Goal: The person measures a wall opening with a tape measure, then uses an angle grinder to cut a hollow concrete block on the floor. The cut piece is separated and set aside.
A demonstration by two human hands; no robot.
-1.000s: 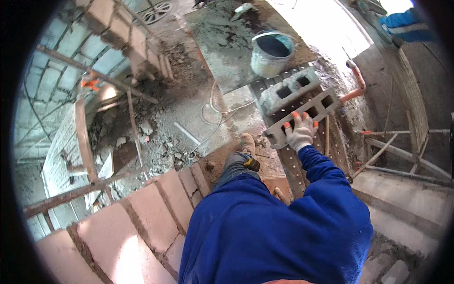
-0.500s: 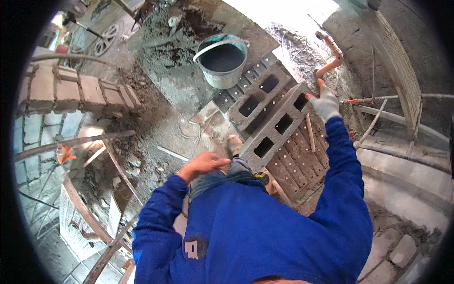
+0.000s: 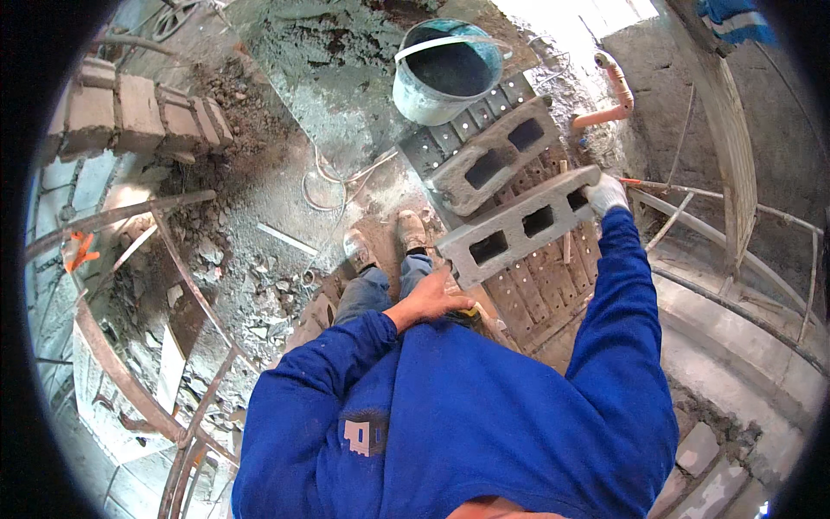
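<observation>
A grey concrete block [image 3: 514, 227] with three hollow cells is held slantwise in front of me, its right end higher in the picture. My right hand [image 3: 607, 195], in a white glove, is closed round its far right end. At the near left end my bare left hand [image 3: 430, 297] grips the lower corner; part of its fingers is hidden by the block. Just beyond lies a second concrete block [image 3: 451, 189] with two cells showing. It rests on a dark slatted platform [image 3: 545, 304] dotted with pale studs.
A bucket [image 3: 432, 105] with dark contents stands beyond the blocks, beside a mortar-covered board [image 3: 324, 104]. An orange pipe [image 3: 616, 108] sticks up at the right. Bent metal bars [image 3: 186, 307] and a partial brick wall [image 3: 138, 117] stand left, with rubble [image 3: 251, 298] between.
My left hand has moved right onto the held block's near end. The held block has turned and drawn apart from the other block. My view has shifted.
</observation>
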